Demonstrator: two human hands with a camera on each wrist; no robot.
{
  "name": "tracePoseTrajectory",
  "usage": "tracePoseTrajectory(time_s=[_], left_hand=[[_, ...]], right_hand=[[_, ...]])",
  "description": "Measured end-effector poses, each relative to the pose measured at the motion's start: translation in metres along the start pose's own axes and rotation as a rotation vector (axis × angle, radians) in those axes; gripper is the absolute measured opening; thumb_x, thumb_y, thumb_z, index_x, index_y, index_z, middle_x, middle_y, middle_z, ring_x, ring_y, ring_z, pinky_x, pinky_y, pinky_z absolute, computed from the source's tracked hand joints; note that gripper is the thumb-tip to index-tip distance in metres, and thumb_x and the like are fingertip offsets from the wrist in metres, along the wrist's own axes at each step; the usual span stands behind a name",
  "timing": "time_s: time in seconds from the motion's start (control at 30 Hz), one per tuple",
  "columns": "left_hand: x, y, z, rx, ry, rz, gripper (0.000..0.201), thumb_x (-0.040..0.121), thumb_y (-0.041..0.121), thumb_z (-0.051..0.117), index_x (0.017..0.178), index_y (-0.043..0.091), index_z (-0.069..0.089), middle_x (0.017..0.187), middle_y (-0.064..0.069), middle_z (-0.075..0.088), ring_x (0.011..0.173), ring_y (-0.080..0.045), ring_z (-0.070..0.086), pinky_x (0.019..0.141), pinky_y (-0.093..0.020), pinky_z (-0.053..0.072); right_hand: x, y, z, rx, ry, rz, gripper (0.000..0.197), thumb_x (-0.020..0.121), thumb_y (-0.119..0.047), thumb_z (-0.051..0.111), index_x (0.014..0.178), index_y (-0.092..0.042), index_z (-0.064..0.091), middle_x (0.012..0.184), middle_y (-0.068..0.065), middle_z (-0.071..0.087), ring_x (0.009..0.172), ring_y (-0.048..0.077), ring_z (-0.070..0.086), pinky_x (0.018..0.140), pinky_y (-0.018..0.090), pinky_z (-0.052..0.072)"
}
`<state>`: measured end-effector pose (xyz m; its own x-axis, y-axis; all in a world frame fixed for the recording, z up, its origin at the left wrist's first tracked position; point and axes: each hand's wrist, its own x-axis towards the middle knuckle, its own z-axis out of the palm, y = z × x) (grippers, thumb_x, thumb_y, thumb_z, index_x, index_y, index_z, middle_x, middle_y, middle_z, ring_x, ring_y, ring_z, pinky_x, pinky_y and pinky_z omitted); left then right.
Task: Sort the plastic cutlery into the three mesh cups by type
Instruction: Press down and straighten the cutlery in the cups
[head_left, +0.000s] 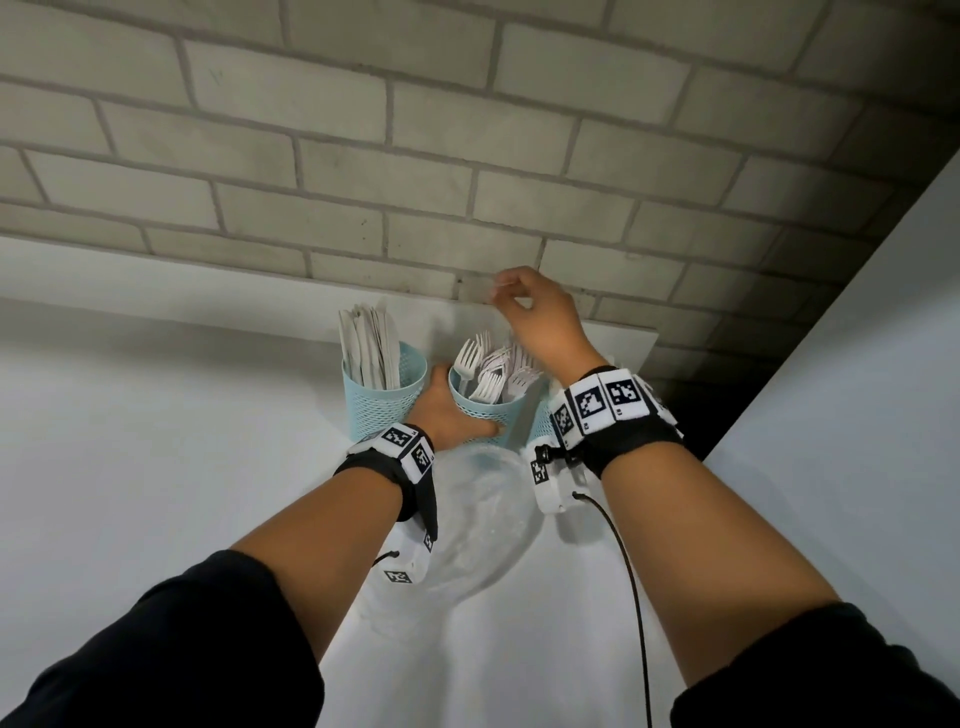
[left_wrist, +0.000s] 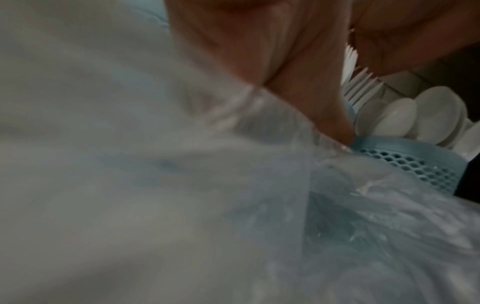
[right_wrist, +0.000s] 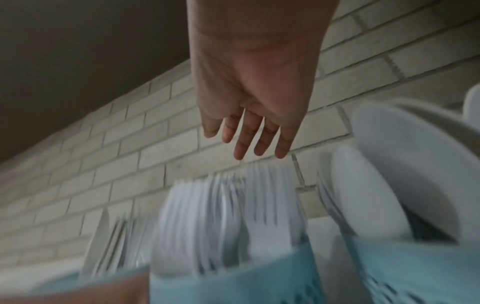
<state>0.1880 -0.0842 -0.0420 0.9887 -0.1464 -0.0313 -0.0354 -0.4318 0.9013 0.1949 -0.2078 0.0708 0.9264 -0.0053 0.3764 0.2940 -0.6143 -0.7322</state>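
Note:
Three pale blue mesh cups stand in a row at the wall. The left cup (head_left: 382, 410) holds white knives (head_left: 369, 343). The middle cup (head_left: 488, 413) holds white forks (head_left: 488, 369), and my left hand (head_left: 452, 415) grips it, thumb on its left side and fingers curled round its front. The right cup (left_wrist: 415, 164), mostly hidden behind my right wrist in the head view, holds white spoons (left_wrist: 405, 117). My right hand (head_left: 524, 306) hovers above the forks with fingers (right_wrist: 246, 139) relaxed and empty.
A crumpled clear plastic bag (head_left: 478, 519) lies on the white table (head_left: 156, 441) just in front of the cups, under my wrists. A brick wall (head_left: 467, 156) runs close behind the cups. The table's right edge (head_left: 727, 441) falls away beside my right wrist.

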Motion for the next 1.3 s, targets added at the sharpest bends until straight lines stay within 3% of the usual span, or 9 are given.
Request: tracePoseTrajectory(time_s=[0.17,0.27,0.43,0.6,0.8,0.9,1.07,1.2,1.3], left_hand=[[-0.003,0.003,-0.001,0.123,-0.003,-0.006,0.088,0.049,0.039,0.089,0.125,0.015,0.049,0.113,0.003,0.064,0.102,-0.016,0.062,0.095,-0.035,0.050],[-0.012,0.014,-0.006,0.249,-0.051,0.013,0.068,0.068,0.030,0.081,0.128,0.012,0.053,0.123,-0.004,0.063,0.111,-0.022,0.060,0.099,-0.035,0.047],[-0.031,0.037,-0.016,0.555,-0.140,-0.042,0.056,0.086,0.040,0.062,0.131,0.010,0.051,0.131,-0.008,0.057,0.119,-0.027,0.053,0.101,-0.033,0.043],[-0.047,0.064,-0.013,0.757,-0.148,0.001,0.032,0.087,0.036,0.061,0.086,0.005,0.056,0.099,-0.011,0.060,0.093,-0.025,0.058,0.074,-0.027,0.041],[-0.047,0.076,0.040,0.546,-0.363,0.070,0.036,0.088,0.039,0.060,0.099,0.005,0.058,0.089,-0.009,0.059,0.090,-0.026,0.059,0.077,-0.029,0.043],[-0.033,0.064,0.069,0.400,-0.282,0.112,0.061,0.075,0.037,0.072,0.125,0.010,0.050,0.114,-0.004,0.060,0.108,-0.022,0.058,0.093,-0.036,0.050],[-0.018,0.052,0.095,0.155,-0.116,0.020,0.117,0.057,0.038,0.086,0.145,0.006,0.017,0.144,-0.008,0.035,0.136,-0.026,0.034,0.111,-0.037,0.034],[-0.004,0.046,0.101,-0.005,-0.116,-0.008,0.126,0.057,0.038,0.087,0.147,0.008,0.004,0.149,-0.008,0.031,0.139,-0.025,0.030,0.114,-0.038,0.029],[0.003,0.042,0.104,-0.085,-0.065,-0.004,0.115,0.052,0.038,0.088,0.142,0.013,0.020,0.135,0.000,0.045,0.127,-0.017,0.043,0.110,-0.038,0.035]], right_hand=[[-0.003,-0.001,-0.034,-0.017,0.093,0.036,0.021,0.094,-0.020,0.050,0.107,-0.012,0.064,0.112,0.003,0.064,0.094,0.008,0.053,0.064,0.008,0.038],[-0.013,0.009,-0.047,-0.016,0.139,0.087,0.022,0.094,-0.020,0.051,0.108,-0.008,0.063,0.116,0.006,0.063,0.104,0.016,0.057,0.080,0.017,0.040],[-0.035,0.033,-0.062,0.038,0.211,0.235,0.046,0.088,-0.041,0.059,0.127,-0.017,0.051,0.133,0.007,0.050,0.113,0.021,0.054,0.091,0.027,0.044],[-0.065,0.059,-0.069,0.094,0.125,0.339,0.096,0.073,-0.051,0.072,0.148,-0.029,0.016,0.156,0.006,0.018,0.141,0.023,0.024,0.109,0.036,0.027],[-0.086,0.088,-0.056,0.167,0.020,0.429,0.135,0.052,-0.052,0.085,0.147,-0.036,-0.009,0.157,0.005,0.014,0.142,0.020,0.023,0.113,0.040,0.028],[-0.087,0.095,-0.052,0.215,0.013,0.411,0.135,0.056,-0.034,0.088,0.146,-0.036,-0.013,0.157,0.006,0.015,0.142,0.020,0.024,0.111,0.038,0.028],[-0.077,0.101,-0.048,0.212,0.016,0.400,0.137,0.055,-0.032,0.090,0.145,-0.041,-0.013,0.157,0.006,0.014,0.141,0.019,0.025,0.107,0.033,0.028],[-0.070,0.103,-0.049,0.216,0.004,0.375,0.126,0.063,-0.023,0.086,0.148,-0.034,-0.006,0.155,0.006,0.023,0.140,0.018,0.029,0.102,0.027,0.030],[-0.067,0.103,-0.046,0.220,0.022,0.365,0.129,0.059,-0.026,0.088,0.145,-0.043,-0.006,0.153,0.005,0.025,0.139,0.019,0.032,0.108,0.036,0.035]])
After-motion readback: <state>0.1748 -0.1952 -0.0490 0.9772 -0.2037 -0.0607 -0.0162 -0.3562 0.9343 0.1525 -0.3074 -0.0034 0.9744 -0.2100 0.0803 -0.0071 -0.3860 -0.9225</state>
